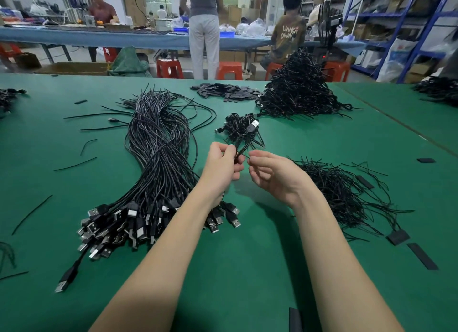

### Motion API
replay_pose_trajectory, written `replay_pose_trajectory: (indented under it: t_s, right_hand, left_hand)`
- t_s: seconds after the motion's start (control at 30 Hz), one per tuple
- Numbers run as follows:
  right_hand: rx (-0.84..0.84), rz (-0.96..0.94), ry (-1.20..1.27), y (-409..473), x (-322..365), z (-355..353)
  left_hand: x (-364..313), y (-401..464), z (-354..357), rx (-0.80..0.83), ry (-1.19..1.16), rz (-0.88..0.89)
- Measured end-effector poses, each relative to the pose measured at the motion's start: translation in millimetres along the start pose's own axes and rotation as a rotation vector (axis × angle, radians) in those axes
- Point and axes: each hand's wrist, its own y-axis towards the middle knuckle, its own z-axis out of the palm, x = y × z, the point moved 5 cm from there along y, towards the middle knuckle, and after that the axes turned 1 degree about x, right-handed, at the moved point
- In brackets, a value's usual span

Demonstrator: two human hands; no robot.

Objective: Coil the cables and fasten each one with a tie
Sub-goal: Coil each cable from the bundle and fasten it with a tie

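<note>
Over the green counter (247, 269), the left hand (223, 168) grips a small coiled cable (241, 147) with its fingers curled round the loop. The right hand (269, 173) sits just beside it, thumb and forefinger pinching the end of a thin black tie (245, 156) at the coil's neck. The coil is held in the air between the 2 hands, above the counter and just in front of a small cluster of finished coils (241, 128).

To the left lies a thick bundle of uncoiled cables (158, 158), plugs fanned out toward the person. A loose heap of ties (342, 190) lies to the right, and a tall pile of bundled cables (297, 88) stands at the far side.

By my reading, the tie is being twisted closed. The risks from here:
- the left grip easing, so the loops spring open before the twist holds
- the thin tie slipping from the right fingertips, since it is pinched only at its tip
- too few turns, leaving a coil that unravels once dropped on the pile
</note>
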Motion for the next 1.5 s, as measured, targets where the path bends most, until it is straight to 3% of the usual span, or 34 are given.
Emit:
replay_pose_trajectory:
  t_s: [0.1, 0.2, 0.4, 0.6, 0.77, 0.87, 0.97, 1.17, 1.37, 1.5]
  right_hand:
    - [-0.013, 0.129, 0.135, 0.3, -10.4, -3.7]
    - [-0.026, 0.13, 0.138, 2.1, -12.3, -12.3]
    - [-0.009, -0.141, -0.208, 2.6, 8.0, -38.7]
    - [0.121, -0.252, -0.642, -10.7, 25.9, -30.3]
    - [-0.022, -0.35, -1.032, -6.4, 34.1, -14.7]
    - [-0.108, -0.445, -0.939, -7.0, 36.2, -9.4]
    - [-0.081, -0.458, -0.772, -7.7, 32.2, -6.3]
    - [-0.029, -0.368, -0.757, -2.6, 27.8, -4.1]
    - [-0.168, -0.39, -0.685, -4.2, 31.1, -7.2]
    - [-0.239, -0.454, -0.839, -2.6, 35.1, -3.1]
  left_hand:
    - [-1.3, -1.0, 2.7, 0.073, -0.11, -0.036]
    - [-3.9, -2.4, 1.4, 0.212, -0.147, -0.081]
    - [-9.6, -16.4, 9.3, 0.574, 0.077, -0.104]
    - [-14.0, -20.2, 1.0, 0.691, 0.57, -0.015]
    - [-10.9, -14.9, -0.7, 0.545, 0.878, 0.106]
    - [-11.6, -8.9, -4.4, 0.39, 0.736, 0.137]
    - [-9.6, -4.2, -7.1, 0.301, 0.602, 0.113]
    - [-11.1, -3.2, -9.7, 0.094, 0.774, 0.271]
    - [-19.4, -11.1, 3.3, 0.105, 0.863, 0.507]
    - [-16.1, -13.8, 7.7, 0.07, 0.94, 0.567]
